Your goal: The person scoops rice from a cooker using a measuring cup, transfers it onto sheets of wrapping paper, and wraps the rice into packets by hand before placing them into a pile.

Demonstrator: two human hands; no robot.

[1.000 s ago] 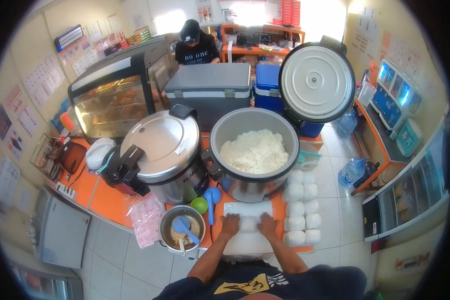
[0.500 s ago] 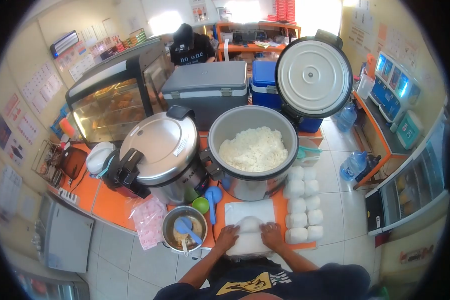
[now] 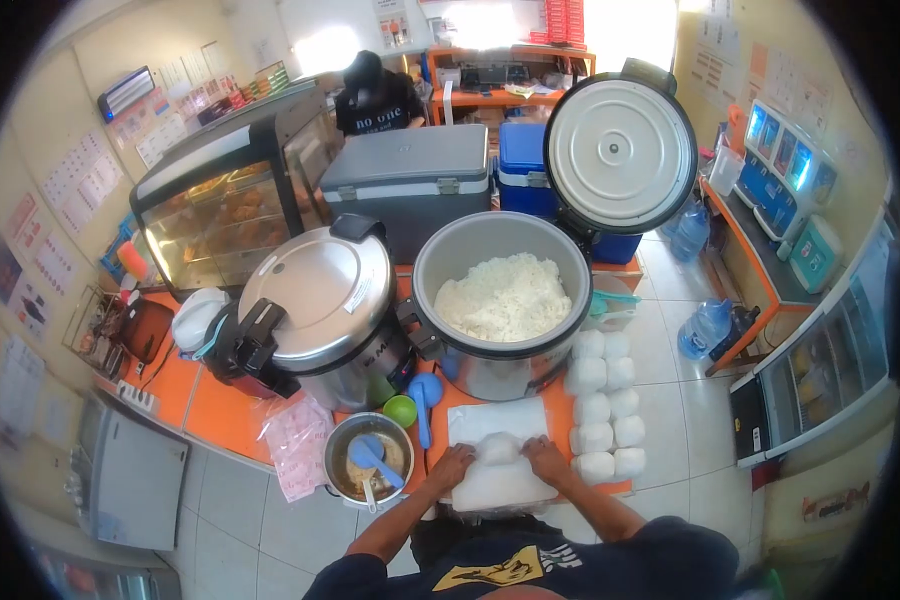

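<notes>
A sheet of white wrapping paper [image 3: 505, 488] lies at the front edge of the orange counter. A pale rounded mound [image 3: 497, 449], seemingly rice, sits on it with part of the paper over it. My left hand [image 3: 454, 467] grips the paper at the mound's left side, fingers curled. On the other side, my right hand [image 3: 544, 461] pinches the paper close to the mound's right end. Right of the paper stand several white wrapped bundles [image 3: 593, 437] in two columns. Beyond it is an open rice cooker [image 3: 432, 285] holding cooked white rice [image 3: 510, 298].
A closed rice cooker [image 3: 320, 290] stands left of the open one. In front are a metal pot [image 3: 336, 478] with a blue paddle, a green cup [image 3: 401, 410], a blue scoop [image 3: 425, 425] and pink plastic packaging [image 3: 298, 440]. Behind are cool boxes [image 3: 410, 160] and a person [image 3: 378, 100].
Both hands have moved slightly forward, away from my body, with the paper around the mound. The view has shifted a little.
</notes>
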